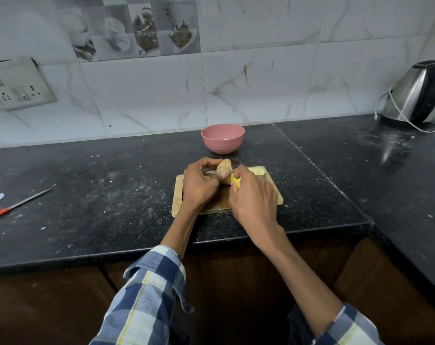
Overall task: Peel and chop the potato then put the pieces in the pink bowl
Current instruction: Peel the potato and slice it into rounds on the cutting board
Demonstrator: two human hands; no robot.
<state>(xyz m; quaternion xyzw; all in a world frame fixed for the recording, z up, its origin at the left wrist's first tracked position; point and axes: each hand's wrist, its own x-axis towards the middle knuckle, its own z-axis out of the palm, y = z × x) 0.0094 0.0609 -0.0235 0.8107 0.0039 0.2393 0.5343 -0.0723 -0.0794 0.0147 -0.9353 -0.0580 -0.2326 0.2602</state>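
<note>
I see both hands over the wooden cutting board (273, 192), peeling.
My left hand (199, 185) grips the brown potato (223, 169); right hand (253, 195) fingers curl round a mostly hidden yellow peeler (235, 181); at 12 o'clock, the round pink plastic bowl (222, 138), contents unclear.

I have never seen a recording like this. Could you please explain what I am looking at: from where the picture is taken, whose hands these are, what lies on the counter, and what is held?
There is no machine here. A person wears one camera on the head, looking forward and down, so you see their own two arms in checked sleeves reaching out.

The left hand holds a potato, still mostly in its brown skin, above a wooden board. The right hand grips a yellow tool against the potato; most of it is hidden, so I cannot say for certain that it is a peeler.

On the dark counter, a pink bowl stands behind the board; it looks empty. Far left lies a knife with a red handle. At the far right stands a kettle with its cord.
</note>
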